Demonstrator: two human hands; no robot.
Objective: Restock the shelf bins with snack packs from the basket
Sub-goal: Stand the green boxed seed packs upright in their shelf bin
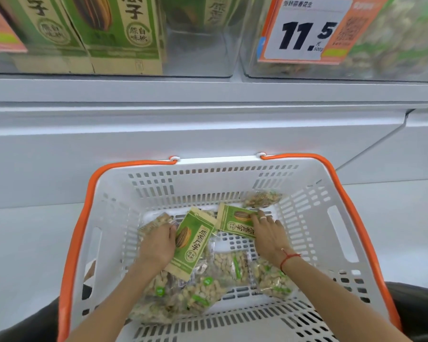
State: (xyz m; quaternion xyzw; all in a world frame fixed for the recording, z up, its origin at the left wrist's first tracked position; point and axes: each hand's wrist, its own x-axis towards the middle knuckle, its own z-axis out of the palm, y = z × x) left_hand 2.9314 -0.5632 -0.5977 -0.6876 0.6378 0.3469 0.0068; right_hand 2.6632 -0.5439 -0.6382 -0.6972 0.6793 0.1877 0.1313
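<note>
A white basket (341, 233) with orange handles sits in front of me below the shelf. Inside lie two green sunflower-seed packs and several clear peanut packs (230, 265). My left hand (157, 245) grips the left edge of the nearer green pack (190, 243), fingers curled under it. My right hand (267, 230) pinches the right edge of the farther green pack (235, 222). Another clear pack (262, 198) lies at the basket's back right.
Clear shelf bins stand above: the left bin (198, 58) holds upright green seed packs (124, 33), the right bin (393, 45) holds clear peanut packs behind an orange 11.5 price tag (304, 30). A white shelf ledge (208, 114) runs between bins and basket.
</note>
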